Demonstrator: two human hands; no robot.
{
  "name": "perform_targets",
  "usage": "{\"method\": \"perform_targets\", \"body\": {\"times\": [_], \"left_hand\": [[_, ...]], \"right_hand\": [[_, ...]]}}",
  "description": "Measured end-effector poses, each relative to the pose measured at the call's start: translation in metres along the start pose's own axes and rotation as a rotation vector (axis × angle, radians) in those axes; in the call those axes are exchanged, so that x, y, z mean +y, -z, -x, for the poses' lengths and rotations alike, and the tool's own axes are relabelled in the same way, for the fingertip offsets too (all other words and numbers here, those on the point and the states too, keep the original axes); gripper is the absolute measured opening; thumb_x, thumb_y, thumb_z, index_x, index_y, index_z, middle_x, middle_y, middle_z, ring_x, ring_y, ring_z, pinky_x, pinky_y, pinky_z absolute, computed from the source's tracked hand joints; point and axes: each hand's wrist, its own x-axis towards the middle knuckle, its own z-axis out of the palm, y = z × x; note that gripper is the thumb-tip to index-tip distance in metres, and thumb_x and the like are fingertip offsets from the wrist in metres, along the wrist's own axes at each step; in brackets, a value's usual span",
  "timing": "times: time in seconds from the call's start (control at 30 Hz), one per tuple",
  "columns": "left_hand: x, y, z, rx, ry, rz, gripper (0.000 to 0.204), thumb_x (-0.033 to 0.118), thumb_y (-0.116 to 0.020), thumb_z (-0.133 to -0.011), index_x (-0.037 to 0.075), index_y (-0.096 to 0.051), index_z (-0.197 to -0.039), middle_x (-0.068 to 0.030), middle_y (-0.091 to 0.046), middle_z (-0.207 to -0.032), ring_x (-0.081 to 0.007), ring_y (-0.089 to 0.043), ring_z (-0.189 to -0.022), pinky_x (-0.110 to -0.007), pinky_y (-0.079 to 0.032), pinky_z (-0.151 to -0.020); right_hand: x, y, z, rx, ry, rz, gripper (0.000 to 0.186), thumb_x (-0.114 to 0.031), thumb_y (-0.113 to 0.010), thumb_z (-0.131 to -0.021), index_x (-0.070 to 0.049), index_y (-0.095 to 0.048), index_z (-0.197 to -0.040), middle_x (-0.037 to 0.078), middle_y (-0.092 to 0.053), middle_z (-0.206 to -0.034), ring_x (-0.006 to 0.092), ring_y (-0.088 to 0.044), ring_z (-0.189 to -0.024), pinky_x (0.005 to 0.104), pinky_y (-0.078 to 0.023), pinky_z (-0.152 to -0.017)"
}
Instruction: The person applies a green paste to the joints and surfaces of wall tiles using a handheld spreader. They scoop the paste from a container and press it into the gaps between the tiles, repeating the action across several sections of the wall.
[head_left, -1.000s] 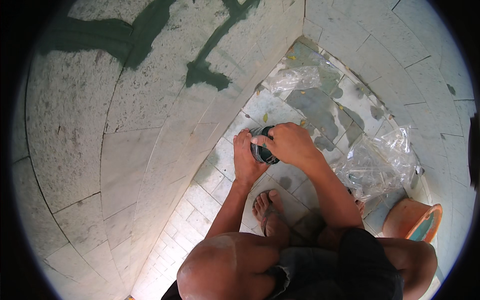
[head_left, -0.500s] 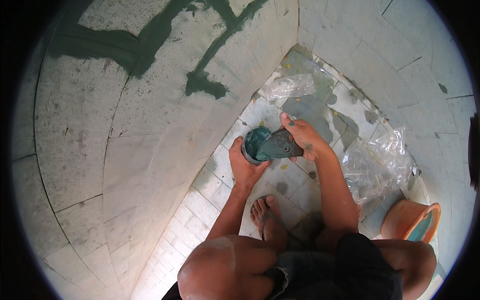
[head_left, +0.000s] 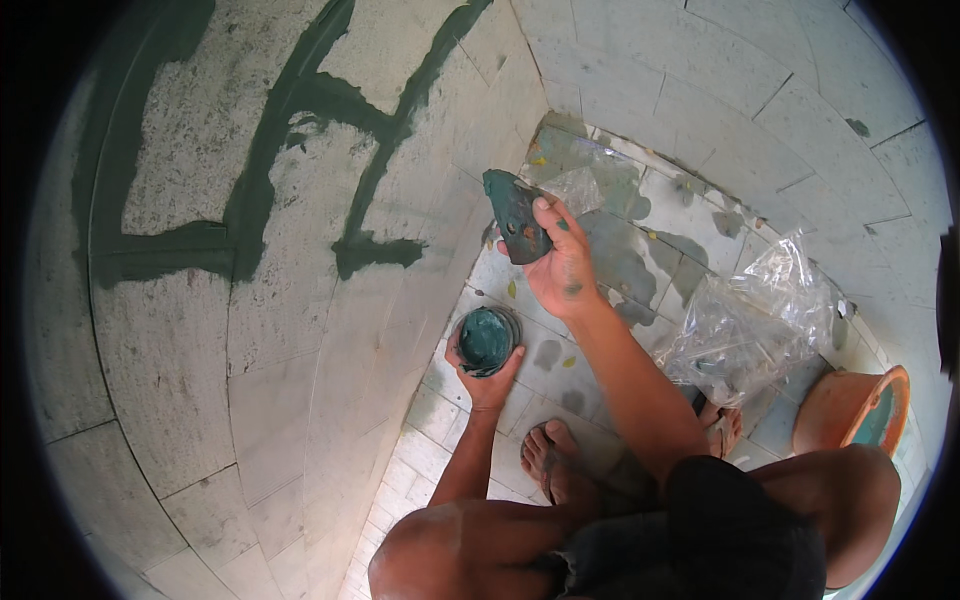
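My left hand (head_left: 482, 385) is wrapped around a small round tub (head_left: 487, 342) of dark green paste, held low near the wall's foot. The paste lines its inside and rim. In my right hand (head_left: 562, 262) is a dark flat spreader (head_left: 518, 222) with green paste along its far edge; thumb and fingers clamp it, raised apart from the tub. To the left, the tiled wall (head_left: 290, 345) carries thick green paste strips (head_left: 250, 190) along its joints. The spreader is not visibly touching that wall.
Crumpled clear plastic (head_left: 750, 325) lies on the stained tile floor (head_left: 545, 385) to the right, with another clear piece (head_left: 575, 190) near the corner. An orange bucket (head_left: 825, 412) with teal residue stands at the lower right. A second tiled wall (head_left: 720, 75) rises behind.
The spreader has left the tub's mouth, rising up and left in my right hand and turning toward the wall. My left hand with the tub is slightly lower. The view has shifted.
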Motion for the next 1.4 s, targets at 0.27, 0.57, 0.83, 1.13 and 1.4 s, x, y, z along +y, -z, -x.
{"method": "perform_targets", "body": {"times": [0.27,0.57,0.83,1.13,1.4], "left_hand": [[-0.008,0.001,0.004,0.012,0.002,-0.039,0.106,0.021,-0.091,-0.055,0.001,-0.026,-0.136,-0.0144,-0.036,-0.13,-0.0277,-0.039,-0.123,-0.041,-0.032,-0.107],[-0.014,0.001,0.005,0.008,-0.004,-0.106,0.107,0.028,-0.091,-0.055,0.002,-0.026,-0.137,-0.0134,-0.034,-0.129,-0.0274,-0.039,-0.123,-0.041,-0.033,-0.107],[-0.016,0.001,0.004,0.011,-0.042,-0.11,0.108,0.028,-0.091,-0.056,0.002,-0.024,-0.137,-0.0141,-0.034,-0.129,-0.0283,-0.039,-0.122,-0.041,-0.034,-0.106],[-0.01,0.0,0.004,-0.006,-0.029,-0.207,0.105,0.026,-0.09,-0.056,0.002,-0.026,-0.136,-0.0143,-0.034,-0.127,-0.0285,-0.04,-0.119,-0.042,-0.033,-0.106],[-0.015,0.0,0.005,0.031,-0.04,-0.17,0.105,0.031,-0.09,-0.056,0.001,-0.027,-0.135,-0.0144,-0.036,-0.126,-0.029,-0.04,-0.12,-0.043,-0.033,-0.105]], "right_hand": [[-0.02,-0.029,-0.054,-0.003,0.223,0.039,0.048,-0.026,-0.06,-0.094,-0.011,-0.042,-0.137,0.005,-0.056,-0.115,0.0208,-0.058,-0.095,0.0375,-0.049,-0.082],[-0.001,-0.049,-0.087,0.087,0.56,0.62,0.064,-0.033,-0.066,-0.092,-0.003,-0.039,-0.142,0.01,-0.047,-0.121,0.0178,-0.054,-0.101,0.0314,-0.048,-0.086],[-0.001,-0.026,-0.048,-0.099,0.221,0.533,0.056,-0.015,-0.068,-0.087,0.001,-0.049,-0.137,0.009,-0.057,-0.12,0.0145,-0.054,-0.102,0.0275,-0.046,-0.087],[-0.034,-0.005,-0.101,-0.012,0.42,0.538,0.044,-0.007,-0.058,-0.087,-0.001,-0.056,-0.131,0.005,-0.06,-0.117,0.0123,-0.053,-0.101,0.025,-0.042,-0.089],[-0.011,-0.003,-0.067,-0.207,0.578,0.847,0.046,-0.002,-0.055,-0.083,0.002,-0.057,-0.128,0.012,-0.059,-0.12,0.0167,-0.053,-0.109,0.0263,-0.039,-0.097]]}}
